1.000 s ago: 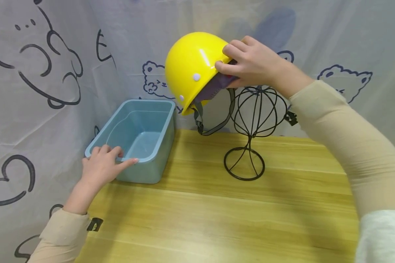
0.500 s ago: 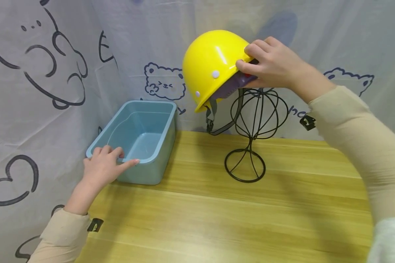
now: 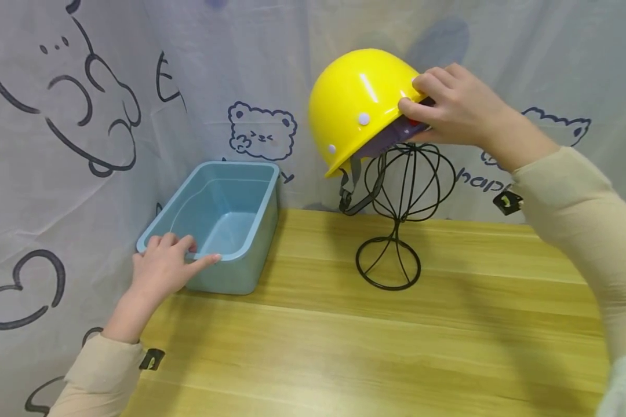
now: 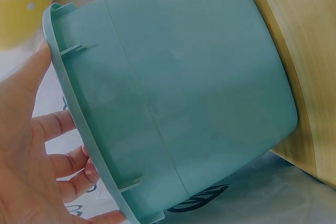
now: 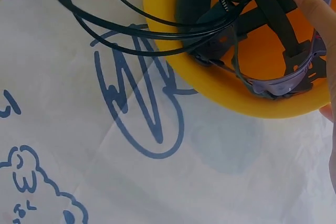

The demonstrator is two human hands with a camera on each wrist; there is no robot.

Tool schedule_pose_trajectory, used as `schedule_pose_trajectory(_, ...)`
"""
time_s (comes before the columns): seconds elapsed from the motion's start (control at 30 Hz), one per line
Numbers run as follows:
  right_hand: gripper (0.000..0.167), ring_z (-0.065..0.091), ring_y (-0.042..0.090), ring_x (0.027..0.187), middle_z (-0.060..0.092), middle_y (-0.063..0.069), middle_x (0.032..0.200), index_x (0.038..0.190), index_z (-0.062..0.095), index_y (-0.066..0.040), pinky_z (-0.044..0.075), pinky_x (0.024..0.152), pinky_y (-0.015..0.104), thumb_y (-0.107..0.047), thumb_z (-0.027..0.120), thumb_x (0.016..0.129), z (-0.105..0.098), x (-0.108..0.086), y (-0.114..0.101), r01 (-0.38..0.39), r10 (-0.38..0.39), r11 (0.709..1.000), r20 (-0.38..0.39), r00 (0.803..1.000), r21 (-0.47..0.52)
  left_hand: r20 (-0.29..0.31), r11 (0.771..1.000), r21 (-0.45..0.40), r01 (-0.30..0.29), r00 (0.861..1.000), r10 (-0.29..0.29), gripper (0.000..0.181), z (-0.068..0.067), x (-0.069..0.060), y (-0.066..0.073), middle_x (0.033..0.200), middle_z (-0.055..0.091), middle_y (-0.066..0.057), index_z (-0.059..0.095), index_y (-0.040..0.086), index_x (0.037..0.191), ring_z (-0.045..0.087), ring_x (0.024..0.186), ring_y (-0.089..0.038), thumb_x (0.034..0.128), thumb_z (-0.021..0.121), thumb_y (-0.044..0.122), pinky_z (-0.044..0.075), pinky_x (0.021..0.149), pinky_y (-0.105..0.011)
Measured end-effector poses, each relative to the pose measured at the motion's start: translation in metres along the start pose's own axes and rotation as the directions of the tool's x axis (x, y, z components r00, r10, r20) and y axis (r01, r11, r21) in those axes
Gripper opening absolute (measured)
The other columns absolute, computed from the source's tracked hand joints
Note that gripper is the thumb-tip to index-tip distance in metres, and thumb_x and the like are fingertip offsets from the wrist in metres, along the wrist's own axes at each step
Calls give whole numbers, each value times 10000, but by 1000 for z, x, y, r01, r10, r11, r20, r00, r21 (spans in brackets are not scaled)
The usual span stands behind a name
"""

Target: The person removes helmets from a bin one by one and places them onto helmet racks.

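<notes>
Head view, right hand: the right hand (image 3: 459, 107) grips the yellow helmet (image 3: 352, 87) by its rim, fingers bent over the shell and thumb along the edge.
Helmet: held up off the tabletop (image 3: 313, 347), tilted, dome to the upper left and hollow side toward the lower right; a purple headband (image 3: 383, 141) shows beneath the rim, and white buttons (image 3: 363, 119) dot the side.
Chin strap: the grey strap (image 3: 364, 203) hangs in a loop below the helmet, in front of the stand's left side.
Wire stand: the black wire stand (image 3: 396, 225) is upright on its ring base; its top lies just beside the helmet's hollow, and whether they touch I cannot tell.
Right wrist view: stand wires cross before the helmet's inside, where dark bands (image 5: 275, 19) cross over the shell.
Left hand: the left hand (image 3: 162, 263) holds the near rim of the blue bin (image 3: 229, 275), fingers hooked over it.
Bin: upright on the tabletop, left of the stand.
Backdrop: pale cloth (image 3: 271, 46) with cartoon bear drawings behind and to the left.
Sleeves: beige on both arms.
</notes>
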State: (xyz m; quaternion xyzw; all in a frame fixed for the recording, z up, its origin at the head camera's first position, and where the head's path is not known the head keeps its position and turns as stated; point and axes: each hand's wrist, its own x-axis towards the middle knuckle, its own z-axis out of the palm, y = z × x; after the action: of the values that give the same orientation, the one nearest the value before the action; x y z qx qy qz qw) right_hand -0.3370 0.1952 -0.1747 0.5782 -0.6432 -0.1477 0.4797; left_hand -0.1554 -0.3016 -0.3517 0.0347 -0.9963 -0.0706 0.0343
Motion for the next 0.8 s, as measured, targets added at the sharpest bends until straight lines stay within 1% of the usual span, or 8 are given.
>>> schedule_pose_trajectory(0.07,468,501,384,843,502,218,1016,1171,471,-116,455,636,468,-539,489,972,0,-4,-1,-9,9,1000,-22,1000,6,-1,1000,2,-1,1000,1,842,1,0,0,1188,507,-198,586,138,1142,402,1118,-443,789,372,872,337,812,-740)
schedule_pose_trajectory(0.13,515,507,389,837,509,224,1016,1162,480,-114,458,635,476,-579,330,997,-1,-8,-3,-20,20,1000,-41,999,3,-2,1000,0,-2,1000,2,842,2,0,-1,1180,511,-196,590,138,1144,404,1117,-442,790,375,871,337,809,-740)
schedule_pose_trajectory(0.3,520,518,405,858,521,238,1032,1145,490,-104,476,660,504,-578,329,1001,-7,-16,-5,-56,55,998,-52,997,-7,-12,1000,-7,-6,1000,6,834,2,1,-1,1163,517,-190,596,141,1132,409,1106,-436,789,379,870,340,799,-733)
schedule_pose_trajectory(0.4,541,517,411,871,524,240,1032,1130,493,-98,473,663,506,-595,330,993,-7,-22,-5,-84,83,996,-62,995,-9,-18,1000,-5,1,1000,-1,836,2,2,1,1158,519,-185,599,142,1134,410,1101,-431,789,377,871,343,795,-726)
schedule_pose_trajectory(0.63,534,508,403,855,510,239,1017,1102,496,-94,467,647,495,-595,348,990,0,-38,-7,-133,133,991,-99,986,6,-18,1000,1,15,1000,-15,841,4,4,6,1159,515,-184,596,135,1147,399,1107,-430,795,377,866,339,802,-723)
schedule_pose_trajectory(0.8,506,488,381,822,484,223,993,1090,488,-91,459,634,486,-578,392,990,7,-48,-9,-165,168,986,-133,977,33,-23,1000,11,27,999,-27,844,6,4,9,1166,516,-193,592,134,1140,398,1112,-436,790,376,870,343,797,-723)
